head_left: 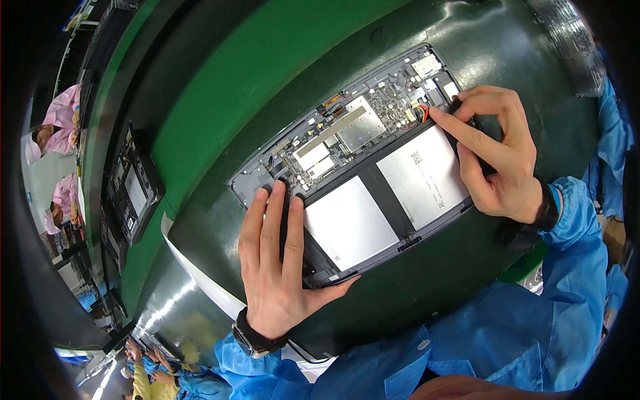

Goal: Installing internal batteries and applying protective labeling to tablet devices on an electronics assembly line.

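Note:
An opened tablet [383,150] lies tilted on the dark green work surface, its inside facing up. Along its far side runs a circuit board [360,125]; two silver battery cells [351,223] fill the near side. My left hand [275,267] rests spread over the tablet's left end, fingertips by the board's left part and thumb along the near edge. At the right end is my right hand [500,147], fingers apart. Its index fingertip touches down beside a small bundle of red, yellow and black wires [421,112], and another fingertip is near the right edge.
On the left, another opened device [133,190] sits on a green conveyor belt [193,100]. A stack of clear plastic trays [567,43] stands at the far right. People in pink [63,120] work beyond the belt; more workers' hands [157,367] show at lower left.

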Available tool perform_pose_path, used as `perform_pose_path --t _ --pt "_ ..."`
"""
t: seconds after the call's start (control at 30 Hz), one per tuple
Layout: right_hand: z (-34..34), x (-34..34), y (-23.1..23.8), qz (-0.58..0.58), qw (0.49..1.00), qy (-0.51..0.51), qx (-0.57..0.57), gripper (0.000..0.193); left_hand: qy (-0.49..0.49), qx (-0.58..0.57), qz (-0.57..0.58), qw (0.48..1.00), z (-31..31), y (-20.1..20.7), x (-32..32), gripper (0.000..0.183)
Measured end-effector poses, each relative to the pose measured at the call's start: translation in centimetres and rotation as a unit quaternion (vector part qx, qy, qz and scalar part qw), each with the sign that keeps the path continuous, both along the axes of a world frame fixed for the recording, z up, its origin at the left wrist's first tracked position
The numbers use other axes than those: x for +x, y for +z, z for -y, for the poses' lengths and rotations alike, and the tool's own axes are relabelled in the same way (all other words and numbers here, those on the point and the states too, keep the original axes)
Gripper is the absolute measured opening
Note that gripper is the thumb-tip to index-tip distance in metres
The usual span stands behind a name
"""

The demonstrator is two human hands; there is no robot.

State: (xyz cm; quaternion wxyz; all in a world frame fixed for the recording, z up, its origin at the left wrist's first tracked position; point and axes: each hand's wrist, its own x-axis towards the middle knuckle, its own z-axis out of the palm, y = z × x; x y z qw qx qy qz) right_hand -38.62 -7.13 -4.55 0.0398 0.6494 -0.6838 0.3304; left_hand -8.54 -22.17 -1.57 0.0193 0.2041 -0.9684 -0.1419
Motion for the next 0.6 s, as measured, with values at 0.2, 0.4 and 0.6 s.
perform_pose_path --t 0.2,0.4,0.6 --pt "0.3 -0.1 0.7 -0.061 0.998 0.019 0.0 0.05 -0.015 -0.049 0.032 0.998 0.1 0.6 -0.3 0.115" --pt "0.6 -0.8 0.7 -0.028 0.979 0.185 0.076 0.06 -0.032 -0.068 0.062 0.995 0.1 1.4 -1.3 0.107" --pt "1.1 -0.4 1.3 -0.09 0.943 0.28 0.156 0.086 -0.125 0.009 0.05 0.991 0.4 1.1 -2.9 0.099"
